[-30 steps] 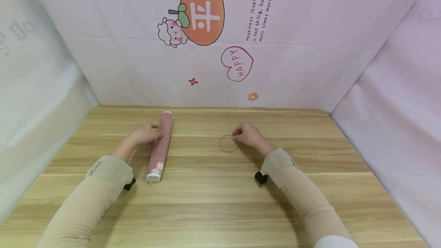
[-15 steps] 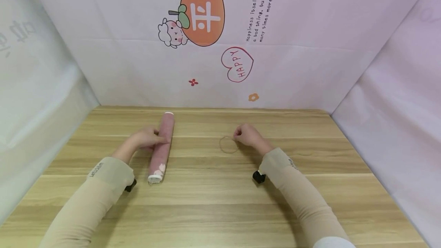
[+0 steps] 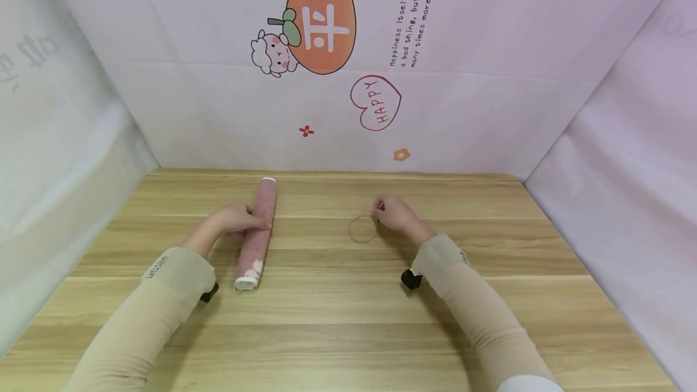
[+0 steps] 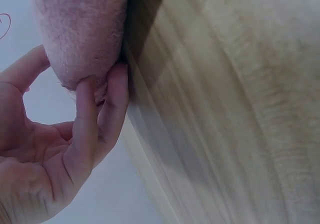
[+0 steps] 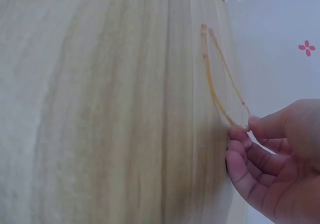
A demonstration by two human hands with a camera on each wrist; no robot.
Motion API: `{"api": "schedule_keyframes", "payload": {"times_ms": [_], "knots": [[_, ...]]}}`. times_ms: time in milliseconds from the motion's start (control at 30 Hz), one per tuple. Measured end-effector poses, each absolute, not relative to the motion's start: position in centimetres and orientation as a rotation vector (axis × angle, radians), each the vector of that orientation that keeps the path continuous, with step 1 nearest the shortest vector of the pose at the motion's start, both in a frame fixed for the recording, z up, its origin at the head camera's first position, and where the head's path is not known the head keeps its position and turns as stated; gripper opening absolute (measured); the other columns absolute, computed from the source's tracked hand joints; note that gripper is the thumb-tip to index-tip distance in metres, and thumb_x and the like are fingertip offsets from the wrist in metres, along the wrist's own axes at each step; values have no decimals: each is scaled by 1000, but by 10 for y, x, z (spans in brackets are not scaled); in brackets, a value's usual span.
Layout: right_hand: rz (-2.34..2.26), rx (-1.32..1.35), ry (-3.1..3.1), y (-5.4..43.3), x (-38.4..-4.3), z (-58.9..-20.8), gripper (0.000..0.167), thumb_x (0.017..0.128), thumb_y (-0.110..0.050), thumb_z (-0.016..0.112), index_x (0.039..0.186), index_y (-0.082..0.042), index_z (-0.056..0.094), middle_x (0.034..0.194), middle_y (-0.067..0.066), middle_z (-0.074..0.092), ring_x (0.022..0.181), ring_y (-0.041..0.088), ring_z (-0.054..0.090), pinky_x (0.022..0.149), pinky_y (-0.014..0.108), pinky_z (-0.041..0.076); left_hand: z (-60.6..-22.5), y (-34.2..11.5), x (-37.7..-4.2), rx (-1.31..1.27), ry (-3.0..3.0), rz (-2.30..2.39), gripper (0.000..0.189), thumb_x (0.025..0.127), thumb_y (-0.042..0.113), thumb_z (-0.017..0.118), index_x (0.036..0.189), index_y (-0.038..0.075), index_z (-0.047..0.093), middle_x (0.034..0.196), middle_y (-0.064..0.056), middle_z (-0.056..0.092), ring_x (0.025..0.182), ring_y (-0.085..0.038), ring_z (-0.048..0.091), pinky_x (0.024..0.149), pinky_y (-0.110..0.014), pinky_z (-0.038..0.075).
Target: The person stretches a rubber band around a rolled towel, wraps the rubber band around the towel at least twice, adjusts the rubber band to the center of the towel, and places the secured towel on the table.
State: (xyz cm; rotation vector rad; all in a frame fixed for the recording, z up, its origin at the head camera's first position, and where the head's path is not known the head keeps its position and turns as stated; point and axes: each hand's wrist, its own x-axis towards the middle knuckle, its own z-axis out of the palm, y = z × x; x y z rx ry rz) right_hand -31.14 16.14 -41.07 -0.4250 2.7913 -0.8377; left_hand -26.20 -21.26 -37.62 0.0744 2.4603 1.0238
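Observation:
A pink rolled-up towel (image 3: 265, 198) with white ends and a pale pattern near its front end lies lengthwise on the left half of the table. My left hand (image 3: 234, 219) grips it from the left at mid-length, thumb on top. In the left wrist view, fingertips (image 4: 116, 79) curl in at the underside of the pink pile (image 4: 82, 29). Over to the right, my right hand (image 3: 397, 213) pinches a thin, amber rubber band (image 5: 208, 74) between thumb and forefinger. The band hangs in a round loop to the left of that hand.
The wood-grain table (image 3: 327, 337) meets a white printed cloth wall (image 3: 218, 120) at the back. More white cloth encloses both sides. Black wrist cameras sit under the two beige sleeves (image 3: 479, 319).
My left thumb has come farther over the towel roll, which has shifted very slightly right. The right hand keeps its pinch on the rubber band, nearly in place.

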Motion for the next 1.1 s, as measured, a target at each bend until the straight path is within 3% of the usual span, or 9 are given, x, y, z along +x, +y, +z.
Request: {"api": "schedule_keyframes", "payload": {"times_ms": [133,367,600,867,1100], "knots": [[-887,-433,2781,163,-311,-410,10,103,-9,61,95,-3,63,86,9,63,77,19,55,67,30,45,-375,-211,-261,90,2487,997,68,94,26,71,130,-25,45,117,-31,59,103,-33,62,91,-43,54],[-981,-459,2739,164,-309,-410,10,96,-8,73,100,1,72,88,9,67,79,18,60,70,30,51,-372,-209,-259,92,2483,1029,51,91,23,72,115,-18,52,101,-21,59,92,-29,62,81,-38,55],[-1007,-411,2715,165,-310,-411,14,98,-7,69,105,3,76,94,10,73,83,18,65,74,31,54,-370,-205,-263,98,2509,952,41,88,26,71,101,-9,57,88,-14,56,77,-21,58,68,-30,51],[-1075,-426,2691,167,-307,-410,14,100,-6,65,103,2,76,90,8,73,79,18,67,71,31,56,-373,-198,-269,80,2519,920,57,89,24,69,122,-19,52,109,-23,57,94,-28,58,80,-35,51],[-1099,-405,2711,166,-309,-414,15,100,-9,67,105,3,76,89,9,73,75,18,65,68,30,54,-374,-200,-270,31,2463,983,60,88,20,67,128,-20,47,109,-23,58,91,-26,60,74,-33,53]]}}
